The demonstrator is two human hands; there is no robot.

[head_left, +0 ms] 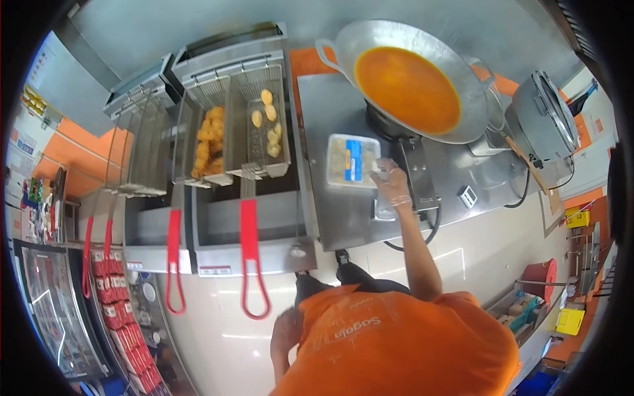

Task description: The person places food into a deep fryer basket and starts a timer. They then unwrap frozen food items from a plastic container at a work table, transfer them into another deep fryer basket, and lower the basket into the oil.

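On the steel counter lies a shallow clear plastic tub (pixel 337 173) with a blue and yellow label and pale contents. My right hand (pixel 394 185), in a thin clear glove, grips the tub's right edge with bent fingers. Under my right wrist, a small pale object (pixel 384 210) is partly hidden. A large wok (pixel 350 46) of orange-red liquid (pixel 407 89) stands on a burner beyond the tub. My left hand (pixel 285 332) hangs low beside my leg, away from the counter; its fingers are not clear.
Left of the counter, fryer baskets (pixel 228 142) with red handles (pixel 248 231) hold browned fried pieces (pixel 210 142) and several paler ones (pixel 269 109). A small timer (pixel 467 197), a wooden-handled strainer (pixel 528 164) and a lidded pot (pixel 541 115) stand to the right.
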